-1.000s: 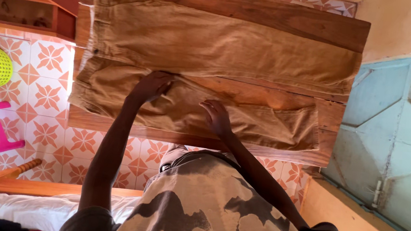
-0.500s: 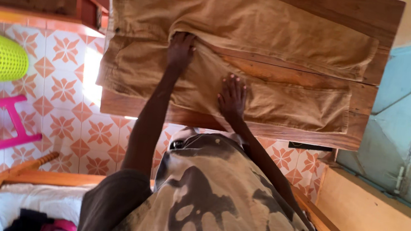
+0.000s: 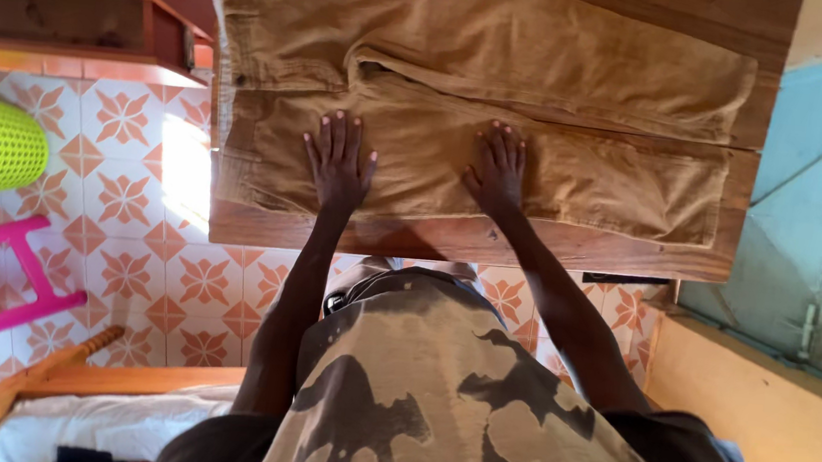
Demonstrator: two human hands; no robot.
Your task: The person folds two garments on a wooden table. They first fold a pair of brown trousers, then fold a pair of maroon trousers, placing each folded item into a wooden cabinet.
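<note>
Both hands moved back from the crotch fold to the near trouser leg. Left hand (image 3: 338,159) and right hand (image 3: 498,164) now lie flat, fingers spread, grip fully open, holding nothing, pressing the brown trousers (image 3: 568,65). Trousers spread across the wooden tabletop (image 3: 470,242), waistband at its left edge, near leg along the front edge.

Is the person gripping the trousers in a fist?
No, the left hand and right hand lie flat, fingers spread, on the tan trousers.
</note>
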